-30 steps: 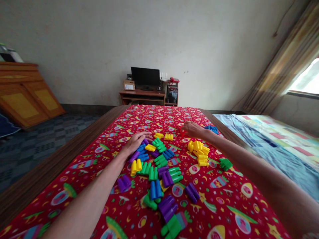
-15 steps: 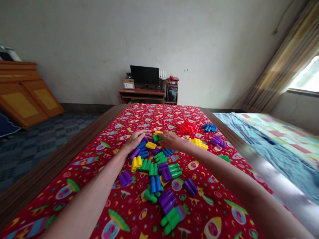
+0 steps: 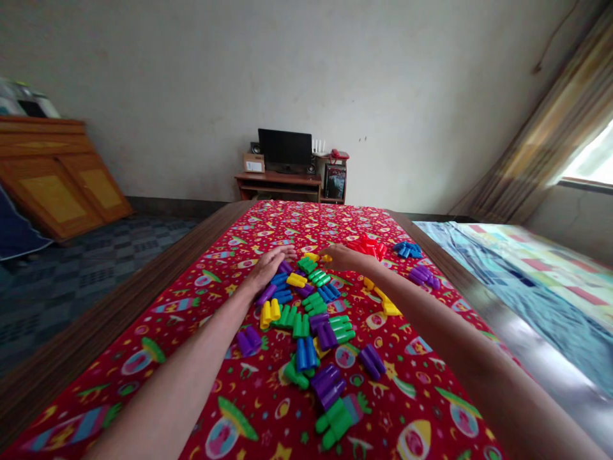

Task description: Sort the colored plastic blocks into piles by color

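Note:
My left hand lies at the far left edge of the mixed pile, fingers stretched out, beside a purple toy block. My right hand is over the far side of the pile, its fingers closed on a yellow toy block, partly hidden by them. Another yellow block and a green block lie between the hands. Toward me, the pile holds blue blocks, purple blocks, and green blocks, each made of joined tubes.
Right of the pile, sorted groups lie on the red patterned cloth: red blocks, blue blocks, purple blocks and yellow blocks, the last partly behind my right forearm. A bed stands to the right, a desk with a monitor beyond.
My right hand has drawn a little right, away from the green block, with a yellow block now at its fingertips. My left hand stays beside the pile. The view has shifted slightly.

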`<state>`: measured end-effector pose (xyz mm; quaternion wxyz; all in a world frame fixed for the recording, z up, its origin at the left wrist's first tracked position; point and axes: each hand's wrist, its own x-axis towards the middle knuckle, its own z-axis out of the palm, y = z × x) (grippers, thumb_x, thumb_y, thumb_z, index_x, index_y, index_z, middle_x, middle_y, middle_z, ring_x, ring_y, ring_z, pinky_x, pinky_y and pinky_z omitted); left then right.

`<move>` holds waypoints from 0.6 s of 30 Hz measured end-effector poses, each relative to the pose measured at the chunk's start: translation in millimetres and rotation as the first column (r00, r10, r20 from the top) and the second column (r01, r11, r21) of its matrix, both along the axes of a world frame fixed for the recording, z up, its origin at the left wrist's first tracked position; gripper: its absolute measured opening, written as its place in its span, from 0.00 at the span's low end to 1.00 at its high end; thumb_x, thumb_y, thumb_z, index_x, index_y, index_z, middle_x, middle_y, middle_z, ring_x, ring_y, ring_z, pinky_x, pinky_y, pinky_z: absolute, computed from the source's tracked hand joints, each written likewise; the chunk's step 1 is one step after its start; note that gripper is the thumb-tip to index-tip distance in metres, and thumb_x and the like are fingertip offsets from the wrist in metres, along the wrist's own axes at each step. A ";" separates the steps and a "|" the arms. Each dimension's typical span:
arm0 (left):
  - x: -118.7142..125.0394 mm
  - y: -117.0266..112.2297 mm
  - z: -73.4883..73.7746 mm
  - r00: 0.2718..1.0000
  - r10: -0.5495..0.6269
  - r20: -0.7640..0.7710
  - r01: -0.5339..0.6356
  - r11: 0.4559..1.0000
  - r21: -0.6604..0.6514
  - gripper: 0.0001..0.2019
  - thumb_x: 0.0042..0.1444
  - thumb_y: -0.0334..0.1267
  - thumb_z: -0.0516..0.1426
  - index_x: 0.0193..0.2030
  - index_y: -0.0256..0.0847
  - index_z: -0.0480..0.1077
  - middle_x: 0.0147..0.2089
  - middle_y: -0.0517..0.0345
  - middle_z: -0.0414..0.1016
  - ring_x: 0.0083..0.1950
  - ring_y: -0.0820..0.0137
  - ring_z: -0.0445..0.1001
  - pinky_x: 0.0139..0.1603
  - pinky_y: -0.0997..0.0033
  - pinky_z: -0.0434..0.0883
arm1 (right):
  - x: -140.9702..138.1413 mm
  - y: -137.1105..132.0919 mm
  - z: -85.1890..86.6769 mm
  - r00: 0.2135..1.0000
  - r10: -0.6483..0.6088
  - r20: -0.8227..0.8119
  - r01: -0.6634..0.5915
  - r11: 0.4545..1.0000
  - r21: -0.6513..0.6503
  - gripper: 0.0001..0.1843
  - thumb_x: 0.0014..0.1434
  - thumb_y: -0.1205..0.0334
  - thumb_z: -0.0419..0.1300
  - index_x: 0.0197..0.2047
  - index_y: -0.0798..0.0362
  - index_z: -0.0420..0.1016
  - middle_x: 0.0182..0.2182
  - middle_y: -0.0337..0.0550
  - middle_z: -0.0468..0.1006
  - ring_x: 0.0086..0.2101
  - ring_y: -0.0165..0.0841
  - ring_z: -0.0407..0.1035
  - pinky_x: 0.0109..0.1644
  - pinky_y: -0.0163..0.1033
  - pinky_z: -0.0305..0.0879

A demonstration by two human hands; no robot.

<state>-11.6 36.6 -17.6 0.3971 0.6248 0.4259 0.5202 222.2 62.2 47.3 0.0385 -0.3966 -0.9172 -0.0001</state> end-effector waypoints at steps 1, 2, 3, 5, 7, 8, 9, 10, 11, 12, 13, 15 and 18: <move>-0.2 0.8 -0.5 1.000 0.004 -0.002 -0.004 1.000 0.010 0.24 0.51 0.51 0.56 0.48 0.36 0.73 0.51 0.46 0.78 0.54 0.56 0.75 0.58 0.55 0.68 | 0.8 -0.7 -3.6 0.999 0.025 0.025 -0.024 1.000 -0.017 0.19 0.55 0.70 0.61 0.52 0.57 0.76 0.47 0.52 0.79 0.47 0.38 0.71 0.48 0.36 0.65; -0.5 1.5 -1.0 1.000 0.001 -0.006 -0.001 1.000 0.012 0.24 0.51 0.51 0.56 0.48 0.36 0.73 0.52 0.46 0.77 0.55 0.55 0.74 0.59 0.54 0.67 | 1.6 -2.0 -6.9 0.999 0.033 0.032 -0.032 0.999 -0.024 0.20 0.55 0.71 0.61 0.51 0.57 0.76 0.47 0.52 0.78 0.47 0.38 0.71 0.49 0.37 0.65; -0.8 2.0 -1.2 1.000 -0.006 -0.012 0.006 1.000 0.010 0.24 0.50 0.51 0.56 0.48 0.36 0.74 0.53 0.46 0.77 0.55 0.55 0.74 0.59 0.54 0.67 | 2.6 -3.5 -9.6 0.999 0.033 0.021 -0.032 0.999 -0.021 0.19 0.54 0.72 0.61 0.51 0.57 0.76 0.47 0.52 0.78 0.48 0.38 0.70 0.50 0.37 0.64; -1.4 2.5 -1.0 1.000 -0.022 -0.022 0.022 1.000 0.004 0.24 0.49 0.51 0.57 0.47 0.36 0.74 0.52 0.46 0.77 0.55 0.55 0.74 0.59 0.53 0.67 | 5.4 -6.6 -12.5 0.999 0.041 -0.033 -0.041 0.999 -0.002 0.17 0.55 0.71 0.62 0.49 0.57 0.76 0.46 0.52 0.78 0.47 0.38 0.70 0.50 0.38 0.64; -1.8 2.3 -0.2 0.999 -0.034 -0.027 0.034 0.999 -0.004 0.22 0.48 0.50 0.58 0.46 0.36 0.75 0.50 0.47 0.79 0.54 0.55 0.75 0.59 0.54 0.67 | 9.9 -9.2 -10.6 0.997 0.054 -0.051 -0.054 0.999 0.002 0.15 0.56 0.67 0.63 0.47 0.58 0.77 0.44 0.52 0.78 0.45 0.37 0.70 0.49 0.38 0.64; -1.9 2.1 0.4 0.999 -0.041 -0.031 0.041 0.999 -0.007 0.22 0.48 0.49 0.58 0.45 0.37 0.75 0.48 0.48 0.79 0.54 0.55 0.75 0.59 0.54 0.67 | 13.2 -10.4 -7.5 0.997 0.056 -0.051 -0.056 0.998 0.004 0.14 0.56 0.66 0.63 0.47 0.58 0.77 0.43 0.52 0.79 0.44 0.36 0.71 0.48 0.38 0.64; -2.1 1.9 1.0 0.998 -0.045 -0.034 0.045 0.999 -0.011 0.21 0.48 0.49 0.58 0.44 0.37 0.75 0.47 0.49 0.80 0.53 0.55 0.76 0.59 0.54 0.67 | 17.5 -12.0 -2.8 0.997 0.053 -0.052 -0.052 0.999 0.007 0.14 0.57 0.66 0.62 0.47 0.59 0.77 0.42 0.52 0.79 0.42 0.36 0.71 0.47 0.38 0.64; -2.1 1.8 1.5 0.998 -0.047 -0.039 0.046 0.999 -0.014 0.20 0.48 0.48 0.58 0.43 0.37 0.75 0.46 0.49 0.80 0.52 0.56 0.76 0.59 0.54 0.67 | 22.9 -13.9 3.3 0.998 0.040 -0.056 -0.039 0.999 0.010 0.14 0.57 0.66 0.62 0.47 0.60 0.77 0.41 0.52 0.79 0.41 0.35 0.71 0.46 0.37 0.64; -2.2 1.7 2.0 0.998 -0.045 -0.044 0.045 0.999 -0.019 0.19 0.48 0.47 0.58 0.43 0.37 0.75 0.45 0.50 0.81 0.52 0.56 0.76 0.59 0.54 0.67 | 29.6 -16.6 10.5 0.998 0.023 -0.063 -0.022 1.000 0.011 0.14 0.57 0.66 0.62 0.47 0.59 0.77 0.39 0.50 0.80 0.39 0.33 0.71 0.44 0.36 0.64; -2.2 1.6 2.4 0.998 -0.044 -0.049 0.043 0.999 -0.025 0.19 0.48 0.47 0.58 0.43 0.37 0.75 0.44 0.50 0.81 0.52 0.56 0.76 0.59 0.54 0.67 | 37.5 -20.1 18.6 0.997 0.005 -0.076 -0.004 1.000 0.007 0.15 0.57 0.66 0.62 0.48 0.59 0.78 0.38 0.49 0.80 0.37 0.32 0.71 0.42 0.35 0.63; -2.2 1.7 2.6 0.998 -0.039 -0.053 0.038 0.999 -0.028 0.19 0.47 0.47 0.58 0.43 0.37 0.75 0.44 0.50 0.81 0.52 0.56 0.76 0.59 0.54 0.67 | 46.5 -24.6 26.7 0.996 -0.014 -0.091 0.014 1.000 -0.002 0.15 0.57 0.65 0.62 0.48 0.58 0.78 0.37 0.48 0.80 0.35 0.32 0.71 0.40 0.35 0.63; -2.1 1.8 2.9 0.998 -0.032 -0.059 0.030 0.999 -0.035 0.19 0.47 0.47 0.58 0.42 0.37 0.75 0.43 0.50 0.81 0.51 0.56 0.76 0.58 0.55 0.68 | 66.3 -36.6 40.9 0.993 -0.044 -0.114 0.041 0.999 -0.028 0.15 0.57 0.64 0.62 0.48 0.56 0.78 0.37 0.47 0.80 0.33 0.31 0.71 0.37 0.34 0.62; -1.8 1.7 3.2 0.997 -0.028 -0.067 0.025 0.999 -0.041 0.20 0.46 0.48 0.58 0.42 0.37 0.75 0.44 0.50 0.81 0.51 0.56 0.77 0.59 0.55 0.67 | 92.9 -59.9 49.4 0.993 0.023 -0.119 -0.028 0.999 -0.041 0.16 0.58 0.64 0.62 0.50 0.53 0.78 0.40 0.47 0.80 0.36 0.32 0.72 0.39 0.35 0.64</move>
